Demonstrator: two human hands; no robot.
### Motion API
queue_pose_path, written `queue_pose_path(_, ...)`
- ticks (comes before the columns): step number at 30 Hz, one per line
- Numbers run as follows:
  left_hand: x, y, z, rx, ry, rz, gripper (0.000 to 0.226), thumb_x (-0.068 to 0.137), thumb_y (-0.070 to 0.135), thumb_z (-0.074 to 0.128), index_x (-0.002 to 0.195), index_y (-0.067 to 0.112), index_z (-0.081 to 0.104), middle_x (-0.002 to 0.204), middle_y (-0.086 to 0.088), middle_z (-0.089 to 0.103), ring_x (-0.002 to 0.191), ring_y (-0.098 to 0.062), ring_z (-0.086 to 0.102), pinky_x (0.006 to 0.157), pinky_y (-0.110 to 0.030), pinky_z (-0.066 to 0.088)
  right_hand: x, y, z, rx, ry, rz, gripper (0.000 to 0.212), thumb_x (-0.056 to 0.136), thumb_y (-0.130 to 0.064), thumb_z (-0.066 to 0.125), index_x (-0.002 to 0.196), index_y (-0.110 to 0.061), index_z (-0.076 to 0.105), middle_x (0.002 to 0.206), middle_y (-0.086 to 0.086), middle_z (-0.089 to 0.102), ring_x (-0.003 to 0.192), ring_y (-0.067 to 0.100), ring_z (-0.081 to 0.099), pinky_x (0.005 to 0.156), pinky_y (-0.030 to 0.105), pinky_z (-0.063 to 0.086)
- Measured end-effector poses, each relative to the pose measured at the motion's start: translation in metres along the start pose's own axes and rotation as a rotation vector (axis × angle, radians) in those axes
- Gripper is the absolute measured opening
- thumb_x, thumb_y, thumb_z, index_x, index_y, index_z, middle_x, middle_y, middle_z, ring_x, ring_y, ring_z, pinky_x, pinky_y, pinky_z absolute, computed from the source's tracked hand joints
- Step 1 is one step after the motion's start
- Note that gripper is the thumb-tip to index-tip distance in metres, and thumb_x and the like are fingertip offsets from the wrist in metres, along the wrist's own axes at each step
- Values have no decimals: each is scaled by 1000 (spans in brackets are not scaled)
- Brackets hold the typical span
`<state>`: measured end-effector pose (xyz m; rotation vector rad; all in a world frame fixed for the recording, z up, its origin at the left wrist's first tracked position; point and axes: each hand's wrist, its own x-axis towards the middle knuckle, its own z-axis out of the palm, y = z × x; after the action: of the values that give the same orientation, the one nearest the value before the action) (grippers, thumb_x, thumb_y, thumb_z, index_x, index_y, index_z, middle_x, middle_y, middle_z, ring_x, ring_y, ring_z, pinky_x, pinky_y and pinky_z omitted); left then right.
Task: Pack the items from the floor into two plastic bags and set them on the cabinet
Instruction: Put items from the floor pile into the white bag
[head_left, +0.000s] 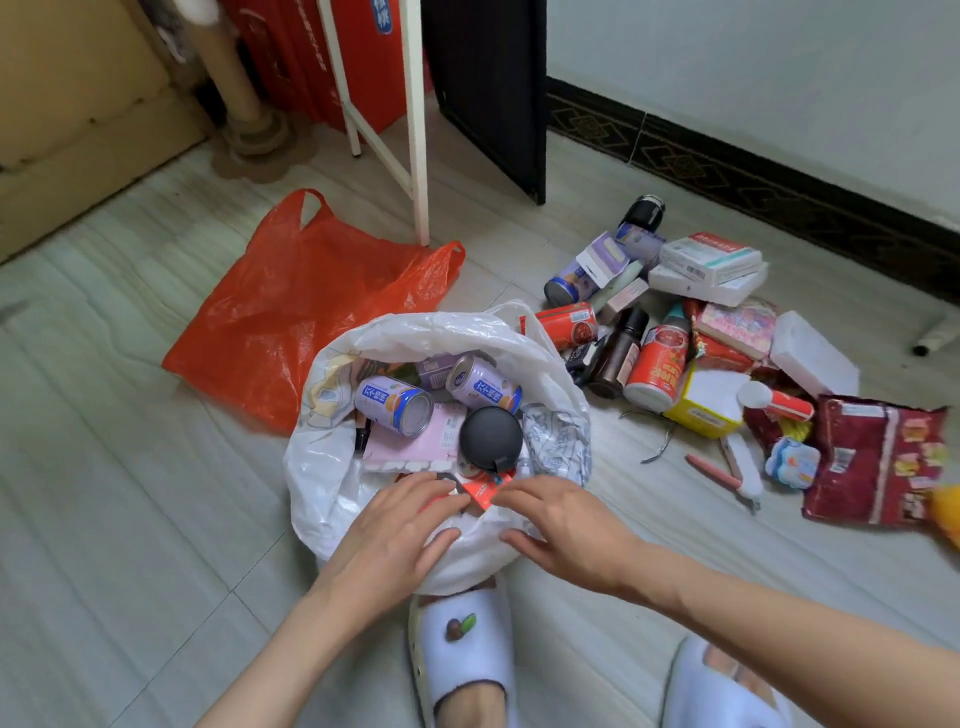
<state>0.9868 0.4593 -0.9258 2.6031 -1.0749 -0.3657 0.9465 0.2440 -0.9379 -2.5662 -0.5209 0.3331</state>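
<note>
My left fingers (415, 491) lie nearly straight across the near rim of the white bag (322, 467), thumb pressed on the plastic below, with nothing curled into them. My right fingers (519, 496) pinch the corner of a small red packet (480, 492) just inside that rim; the right thumb rests on the bag's bulging front. The left hand (395, 530) and right hand (566, 525) sit close together, almost touching at the packet.

Inside the open mouth lie two lavender cans (397, 408) on their sides, a black round lid (491, 439) against my fingertips and a pink pack (410, 447) under the cans. The bag's far edge folds outward, leaving the mouth wide.

The orange bag (291, 317) lies flat and empty on the floor (130, 441) to the upper left, touching the white bag, its handles toward a white frame leg (418, 156).

To the right, just beside the white bag, the remaining pile (701, 353) of cans, boxes and snack packets spreads toward the wall. Bare floor opens to my left and between pile and slippers (462, 649), which touch the bag's near side.
</note>
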Motion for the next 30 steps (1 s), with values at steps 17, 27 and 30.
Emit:
queue_pose_path(17,190,117,141,61,-235,123,54,95,21,34,145,14,16,155,-7,13,144,-23,5,117,-33,9,-136,193,5,196,293,1154,36,91,-21,51,125,-9,48,125,13,53,114,31,49,90,38,41)
queue_pose_path(27,250,116,175,111,-206,-70,69,92,46,40,143,8,13,147,-11,21,139,-27,16,113,-36,14,-101,223,15,122,200,1129,64,87,-32,57,137,-8,26,133,10,40,123,28,38,99,34,34)
queue_pose_path(30,253,116,179,88,-170,-92,68,87,48,47,138,10,22,139,-8,30,131,-26,26,107,-35,22,-95,229,19,39,147,1156,66,86,-32,58,137,-7,24,131,10,39,120,28,38,97,35,36)
